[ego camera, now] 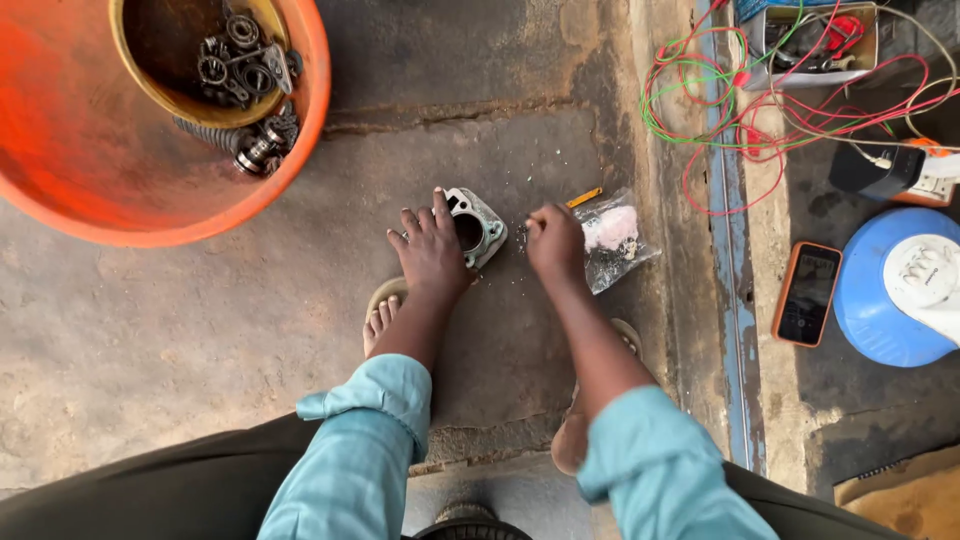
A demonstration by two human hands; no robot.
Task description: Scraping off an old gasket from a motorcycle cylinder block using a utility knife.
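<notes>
The left hand (432,250) gripped the metal cylinder block (477,226), fingers spread, bore facing up, long axis slanting away beyond the fingertips; the right hand (555,243) was fisted beside it.

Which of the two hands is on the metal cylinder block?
The left hand: it rests on the cylinder block, fingers on its edge. The right hand is fisted beside it, by the plastic bag.

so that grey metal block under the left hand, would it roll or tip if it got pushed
The metal block looks like solid cast metal with a bore through it, so probably heavy for its size and stiff. It lies flat on the rough concrete floor, so it would likely scrape, not roll. The left hand rests on it, steadying it.
</notes>
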